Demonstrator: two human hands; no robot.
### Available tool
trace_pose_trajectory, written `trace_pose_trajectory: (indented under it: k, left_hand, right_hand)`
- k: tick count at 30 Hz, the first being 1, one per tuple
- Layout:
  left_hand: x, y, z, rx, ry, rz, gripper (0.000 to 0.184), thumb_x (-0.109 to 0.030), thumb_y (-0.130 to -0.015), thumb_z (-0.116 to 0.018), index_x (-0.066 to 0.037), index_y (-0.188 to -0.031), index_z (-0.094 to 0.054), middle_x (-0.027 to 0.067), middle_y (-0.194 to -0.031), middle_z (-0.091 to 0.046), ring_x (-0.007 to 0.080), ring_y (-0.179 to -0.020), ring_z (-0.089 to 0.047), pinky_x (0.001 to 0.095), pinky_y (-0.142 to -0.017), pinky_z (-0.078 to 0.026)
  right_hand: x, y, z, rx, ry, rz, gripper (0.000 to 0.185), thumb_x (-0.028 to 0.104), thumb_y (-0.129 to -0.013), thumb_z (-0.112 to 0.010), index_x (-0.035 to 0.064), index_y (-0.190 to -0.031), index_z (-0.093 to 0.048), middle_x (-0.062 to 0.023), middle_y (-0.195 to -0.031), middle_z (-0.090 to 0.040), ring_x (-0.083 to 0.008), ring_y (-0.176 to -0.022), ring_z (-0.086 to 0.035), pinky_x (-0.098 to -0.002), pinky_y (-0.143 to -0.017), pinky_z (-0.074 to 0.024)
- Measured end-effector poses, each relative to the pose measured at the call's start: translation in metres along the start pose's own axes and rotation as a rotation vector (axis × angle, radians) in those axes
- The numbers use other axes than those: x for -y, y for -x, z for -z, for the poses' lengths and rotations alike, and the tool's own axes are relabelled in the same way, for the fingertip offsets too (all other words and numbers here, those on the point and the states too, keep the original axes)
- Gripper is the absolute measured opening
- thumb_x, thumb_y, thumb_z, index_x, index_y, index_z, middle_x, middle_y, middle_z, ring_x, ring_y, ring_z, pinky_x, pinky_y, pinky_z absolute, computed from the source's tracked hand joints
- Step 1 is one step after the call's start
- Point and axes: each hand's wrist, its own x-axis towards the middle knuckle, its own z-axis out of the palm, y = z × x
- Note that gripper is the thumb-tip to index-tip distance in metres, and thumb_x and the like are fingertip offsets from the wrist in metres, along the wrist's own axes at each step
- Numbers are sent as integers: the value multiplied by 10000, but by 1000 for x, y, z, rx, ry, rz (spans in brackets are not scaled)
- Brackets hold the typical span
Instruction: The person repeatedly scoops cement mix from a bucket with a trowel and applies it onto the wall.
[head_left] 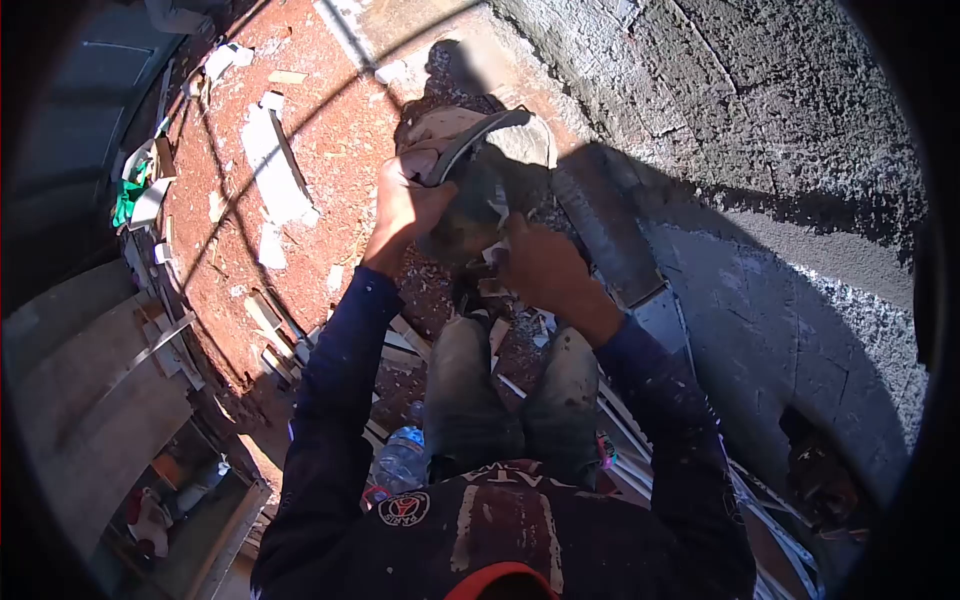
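A bucket (458, 235) with grey, mortar-like stuff inside is tilted in front of my knees. My left hand (408, 205) is closed on its near-left rim, thumb laid over the edge. At the bucket's lower right side, my right hand (548, 275) is curled into a grip. A narrow pale strip (500, 205) sticks up by its thumb into the bucket, like the blade of a small hand tool. Most of that tool is hidden by the fingers, so its exact kind is unclear.
Rough grey plaster covers the wall (760, 110) on the right, with a board (605, 225) along its foot. White scraps (275, 170) and wood offcuts litter the reddish ground. A clear plastic bottle (402, 460) lies beside my left leg. Pale strips (625, 465) lie to the right.
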Motion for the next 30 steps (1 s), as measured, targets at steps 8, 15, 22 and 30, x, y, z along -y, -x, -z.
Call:
trace_pose_trajectory:
  k: [8,15,22,30]
  left_hand:
    - [8,-3,-4,-19,33,6,118,30,-625,-637,19,-647,-521,27,-795,-643,76,-707,-540,256,-624,-444]
    - [-3,2,-23,-86,295,76,147,56,-623,-615,29,-767,-628,-11,-756,-615,70,-643,-509,234,-581,-419]
    - [-58,-11,-57,-46,-6,-131,249,59,-578,-633,-13,-610,-398,0,-667,-531,80,-616,-440,258,-566,-387]
    - [-47,30,-71,49,177,80,275,96,-588,-623,-43,-615,-387,32,-839,-583,88,-744,-475,252,-651,-390]
  right_hand:
    - [-72,-8,34,-99,641,291,185,119,-777,-542,-12,-892,-603,-190,-813,-635,-276,-658,-620,-379,-554,-511]
    - [-37,22,45,155,243,46,224,127,-835,-527,-35,-940,-641,-170,-857,-638,-310,-732,-662,-406,-599,-532]
    - [-109,1,29,-101,390,451,206,108,-857,-501,-51,-934,-606,-184,-884,-637,-271,-757,-667,-368,-628,-531]
    - [-94,51,7,256,-109,460,296,146,-825,-556,-63,-1034,-544,-219,-844,-630,-384,-837,-643,-469,-771,-515]
